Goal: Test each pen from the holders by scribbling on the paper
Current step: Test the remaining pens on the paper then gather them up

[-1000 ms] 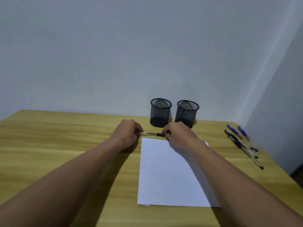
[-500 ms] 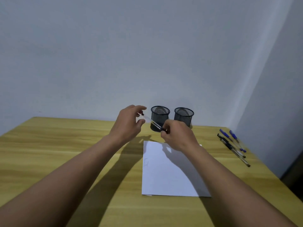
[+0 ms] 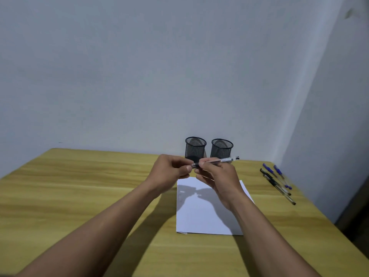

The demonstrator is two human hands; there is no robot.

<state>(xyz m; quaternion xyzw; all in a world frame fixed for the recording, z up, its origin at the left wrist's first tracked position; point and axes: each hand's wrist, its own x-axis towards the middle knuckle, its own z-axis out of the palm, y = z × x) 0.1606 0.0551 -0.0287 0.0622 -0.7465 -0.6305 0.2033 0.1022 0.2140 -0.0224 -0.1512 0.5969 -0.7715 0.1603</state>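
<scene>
Both hands hold one pen [image 3: 214,161] in the air, above the far edge of the paper [image 3: 207,214] and just in front of the two mesh holders [image 3: 195,147]. The right hand [image 3: 216,175] is closed around the clear barrel, and the left hand [image 3: 171,170] pinches the dark end – probably the cap, though this is too small to tell. The pen looks light, thin and stiff, with smooth plastic that may slip, so I think it is best held on the barrel near the tip. Other pens [image 3: 276,181] lie on the table [image 3: 79,186], well apart to the right.
</scene>
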